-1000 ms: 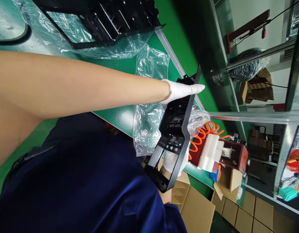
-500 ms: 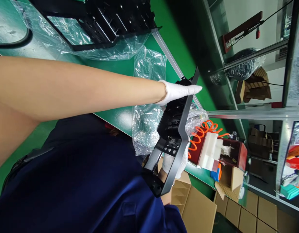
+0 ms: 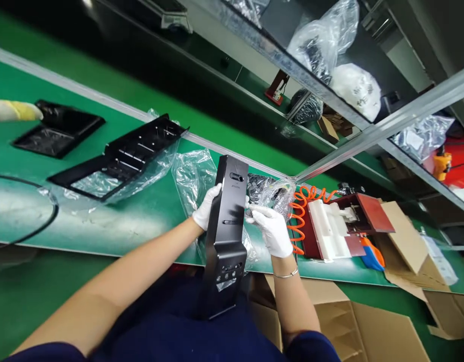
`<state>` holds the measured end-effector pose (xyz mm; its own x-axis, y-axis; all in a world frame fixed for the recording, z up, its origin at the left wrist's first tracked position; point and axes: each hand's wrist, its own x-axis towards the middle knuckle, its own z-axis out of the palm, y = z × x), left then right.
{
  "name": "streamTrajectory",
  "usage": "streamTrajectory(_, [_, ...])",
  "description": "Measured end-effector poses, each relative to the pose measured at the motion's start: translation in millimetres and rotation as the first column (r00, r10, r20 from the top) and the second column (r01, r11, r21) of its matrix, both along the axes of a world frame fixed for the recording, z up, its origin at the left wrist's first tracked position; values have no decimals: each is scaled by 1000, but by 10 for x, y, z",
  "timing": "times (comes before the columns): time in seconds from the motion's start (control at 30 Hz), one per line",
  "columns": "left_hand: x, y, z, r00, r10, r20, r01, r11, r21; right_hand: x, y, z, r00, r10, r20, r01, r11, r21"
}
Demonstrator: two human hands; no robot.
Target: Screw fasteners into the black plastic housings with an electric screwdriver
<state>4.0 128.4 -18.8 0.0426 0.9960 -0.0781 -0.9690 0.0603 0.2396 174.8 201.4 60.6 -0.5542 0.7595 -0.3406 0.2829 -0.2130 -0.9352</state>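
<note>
A long black bent metal housing (image 3: 228,211) stands tilted in front of my body, its outer face with slots and holes turned to me. My left hand (image 3: 208,206), in a white glove, grips its left edge, with the fingers partly hidden behind it. By the opposite edge, my right hand (image 3: 271,229), also white-gloved, pinches a small dark piece (image 3: 249,213) too small to name. Behind the housing lies a clear plastic bag (image 3: 192,176) on the green bench. A second black housing (image 3: 129,158), open side up, rests on plastic to the left.
An orange coiled hose (image 3: 297,216) and a dark red fixture with white blocks (image 3: 328,229) stand at right. Open cardboard boxes (image 3: 390,327) are below the bench edge. A black part (image 3: 58,128) lies far left beside another person's white-and-yellow sleeve or glove (image 3: 15,110). Metal shelving crosses above.
The camera view has swung round. The housing has turned from its edge to its outer face. My left hand now grips its left edge, and my right hand has come out from behind it.
</note>
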Motion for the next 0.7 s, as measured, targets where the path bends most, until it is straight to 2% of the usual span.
streamTrajectory(0.13, [-14, -34, -87, 1000, -20, 19, 20, 1000, 8, -150, 46, 2, 999, 21, -33, -23, 998, -61])
streamTrajectory(0.3, [-63, -73, -71, 995, -61, 77, 57, 997, 60, -283, 151, -22, 994, 89, -70, -94, 993, -70])
streamTrajectory(0.6, [-76, -31, -67, 993, -80, 88, 77, 996, 33, -504, 423, 47, 991, 130, -27, -129, 990, 47])
streamTrajectory(0.7, [-86, -35, -46, 995, -79, 69, 75, 996, 46, -527, 529, 55, 996, 81, 31, -85, 987, 139])
